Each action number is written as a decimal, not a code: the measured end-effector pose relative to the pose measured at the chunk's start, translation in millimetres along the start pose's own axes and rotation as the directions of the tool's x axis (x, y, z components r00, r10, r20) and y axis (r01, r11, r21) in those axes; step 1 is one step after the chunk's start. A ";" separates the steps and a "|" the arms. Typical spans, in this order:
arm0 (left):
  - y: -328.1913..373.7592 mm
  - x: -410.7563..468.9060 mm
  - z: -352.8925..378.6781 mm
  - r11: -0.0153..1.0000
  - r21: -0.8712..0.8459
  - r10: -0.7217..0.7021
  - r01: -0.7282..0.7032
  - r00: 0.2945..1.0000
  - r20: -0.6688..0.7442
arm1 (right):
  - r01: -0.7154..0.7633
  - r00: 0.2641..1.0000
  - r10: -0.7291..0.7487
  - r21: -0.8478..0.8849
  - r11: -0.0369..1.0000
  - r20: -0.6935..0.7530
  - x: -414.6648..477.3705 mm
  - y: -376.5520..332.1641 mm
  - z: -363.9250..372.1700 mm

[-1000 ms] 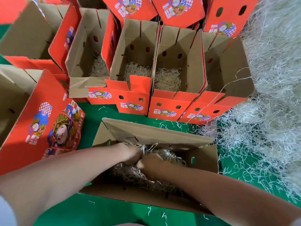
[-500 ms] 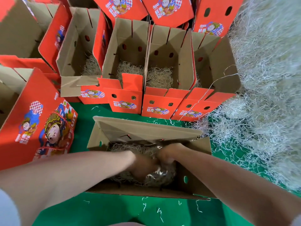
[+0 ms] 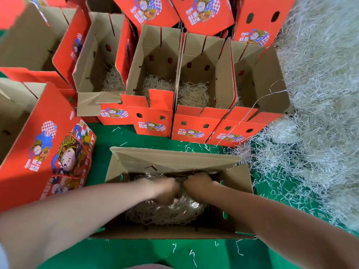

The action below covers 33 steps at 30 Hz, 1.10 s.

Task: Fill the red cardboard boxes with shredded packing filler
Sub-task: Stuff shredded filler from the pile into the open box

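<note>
An open red cardboard box (image 3: 239,183) lies in front of me with its brown inside showing. A wad of pale shredded filler (image 3: 165,214) sits on its bottom. Both my hands reach down into it, close together. My left hand (image 3: 164,191) is motion-blurred, its fingers curled into the filler. My right hand (image 3: 198,183) is bunched like a fist, gripping strands near the far wall. A big heap of loose filler (image 3: 320,94) covers the floor to the right.
Behind stands a row of open boxes (image 3: 202,61) with some filler in their bottoms. A closed printed red box (image 3: 48,148) lies at my left, with more boxes stacked at the back. Stray strands dot the green floor (image 3: 136,253).
My hands have shifted within the box, from its middle toward the far wall, working the filler. The wad now lies lower and flatter.
</note>
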<state>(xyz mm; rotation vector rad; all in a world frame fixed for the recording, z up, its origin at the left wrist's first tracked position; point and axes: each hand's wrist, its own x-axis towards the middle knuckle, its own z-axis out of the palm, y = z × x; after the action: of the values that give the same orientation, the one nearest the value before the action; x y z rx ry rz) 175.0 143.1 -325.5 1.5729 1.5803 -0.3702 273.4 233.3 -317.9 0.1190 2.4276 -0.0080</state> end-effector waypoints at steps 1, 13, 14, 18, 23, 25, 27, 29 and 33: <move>-0.3 -2.1 -3.8 0.999 0.035 0.002 0.002 0.991 -0.131 | 0.024 0.998 -0.024 -0.007 1.000 -0.057 -1.6 -4.6 -0.8; -39.2 -15.7 25.4 0.956 0.208 -0.240 0.206 0.959 0.154 | 0.209 0.896 -0.133 -0.139 0.968 0.424 -20.2 -13.8 24.2; -34.0 -16.0 24.8 0.978 0.163 -0.142 0.132 0.989 0.046 | 0.185 0.936 -0.136 -0.126 0.975 0.325 -19.4 -16.3 19.3; -12.7 -19.0 20.8 0.985 -0.062 -0.168 0.163 0.983 -0.074 | 0.178 0.947 -0.179 0.027 0.984 0.265 -14.9 -12.8 22.3; -31.6 -34.3 44.1 0.915 0.236 -0.396 0.327 0.835 0.383 | 0.144 0.902 -0.147 0.040 0.989 0.405 -23.4 -2.6 21.4; -34.3 -36.6 43.5 0.937 0.117 -0.349 0.330 0.857 0.379 | 0.107 0.966 -0.133 0.126 0.986 0.222 -26.2 0.3 9.2; -25.2 -40.3 30.2 0.946 0.011 -0.320 0.325 0.926 0.198 | 0.064 0.996 -0.073 0.140 0.988 0.056 -29.7 1.2 -0.8; -22.4 -41.1 19.7 0.952 0.009 -0.307 0.307 0.950 -0.054 | -0.002 0.998 0.010 0.114 0.993 -0.068 -33.3 0.7 -10.1; -28.5 -44.6 22.1 0.920 0.093 -0.388 0.382 0.920 0.059 | -0.050 0.980 0.069 0.107 0.993 -0.187 -49.5 0.9 -27.1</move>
<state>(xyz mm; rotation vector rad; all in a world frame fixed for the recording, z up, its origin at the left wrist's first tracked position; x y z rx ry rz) 149.6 92.6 -316.2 1.2806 1.8338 -0.7070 293.1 231.1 -265.1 0.2494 2.6137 -0.0980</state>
